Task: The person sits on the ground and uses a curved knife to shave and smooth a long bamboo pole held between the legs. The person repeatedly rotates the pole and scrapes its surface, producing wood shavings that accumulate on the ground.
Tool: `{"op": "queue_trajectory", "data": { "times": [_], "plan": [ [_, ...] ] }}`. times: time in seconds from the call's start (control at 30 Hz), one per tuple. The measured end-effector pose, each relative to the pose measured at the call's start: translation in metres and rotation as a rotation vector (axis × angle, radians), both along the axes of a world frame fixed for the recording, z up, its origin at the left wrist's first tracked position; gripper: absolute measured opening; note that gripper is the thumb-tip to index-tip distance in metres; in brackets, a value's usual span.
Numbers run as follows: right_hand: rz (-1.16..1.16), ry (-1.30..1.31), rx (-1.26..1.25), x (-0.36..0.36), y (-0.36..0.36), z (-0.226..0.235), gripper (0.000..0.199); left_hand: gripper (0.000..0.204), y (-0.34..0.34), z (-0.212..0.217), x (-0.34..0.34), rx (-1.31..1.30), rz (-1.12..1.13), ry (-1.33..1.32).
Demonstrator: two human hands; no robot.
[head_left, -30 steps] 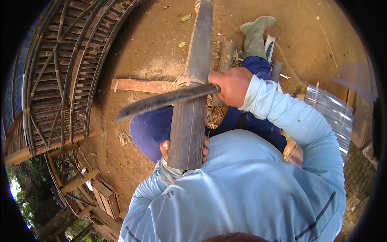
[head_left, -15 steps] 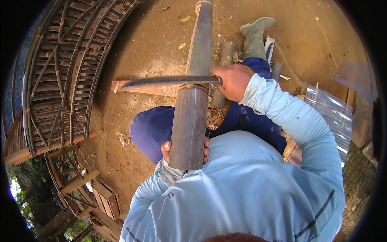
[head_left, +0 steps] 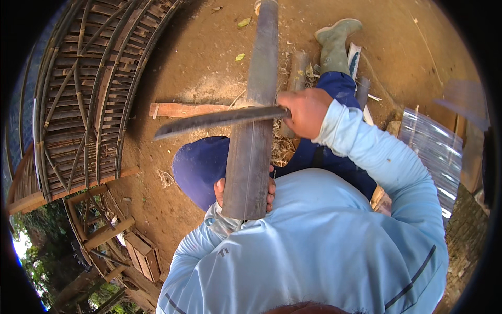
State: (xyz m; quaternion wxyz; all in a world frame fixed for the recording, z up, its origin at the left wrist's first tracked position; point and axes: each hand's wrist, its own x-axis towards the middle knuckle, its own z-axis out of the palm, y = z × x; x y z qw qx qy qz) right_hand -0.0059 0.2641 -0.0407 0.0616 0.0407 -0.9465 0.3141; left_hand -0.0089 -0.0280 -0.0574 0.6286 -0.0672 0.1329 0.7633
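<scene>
A thick, dark bamboo pole (head_left: 248, 167) slants away from my belly toward the far ground. My left hand (head_left: 271, 193) grips its near end from beneath, thumb on one side and fingertips on the other. Closed in a fist, my right hand (head_left: 305, 111) holds a long-bladed machete (head_left: 219, 119). The blade lies crosswise over the pole near a joint, its tip pointing left. Whether its edge touches the bamboo I cannot tell. The machete's handle is hidden inside my fist.
A reddish flat wooden piece (head_left: 183, 109) lies beyond the blade. Shorter bamboo lengths (head_left: 298, 70) and shavings are near my outstretched boot (head_left: 334, 44). At left stands a slatted bamboo structure (head_left: 78, 94); a clear corrugated sheet (head_left: 431, 152) is at right.
The machete has come nearer to me along the pole, its tip dropping lower. My right hand has shifted slightly nearer with it; my left hand keeps its grip.
</scene>
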Motion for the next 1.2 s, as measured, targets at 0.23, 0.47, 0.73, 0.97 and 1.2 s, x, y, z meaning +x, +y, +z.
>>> {"op": "queue_trajectory", "data": {
  "times": [0.23,0.47,0.73,0.97,1.2],
  "plan": [
    [0.027,0.021,0.018,-0.004,0.002,-0.005,0.02,0.118,0.0,0.006,0.0,-0.087,0.022,0.069],
    [0.012,0.017,0.041,-0.009,0.003,-0.004,0.019,0.118,0.001,0.006,-0.001,-0.029,0.021,0.01],
    [0.056,-0.018,0.061,-0.006,0.005,0.004,0.019,0.117,-0.001,0.003,-0.002,-0.017,0.009,0.031],
    [0.067,-0.061,0.057,-0.004,0.003,0.012,0.021,0.116,-0.002,-0.001,-0.003,0.012,0.001,-0.025],
    [0.065,-0.048,0.079,-0.003,0.001,0.009,0.021,0.115,-0.001,0.002,-0.003,-0.008,0.001,-0.029]
  ]
}}
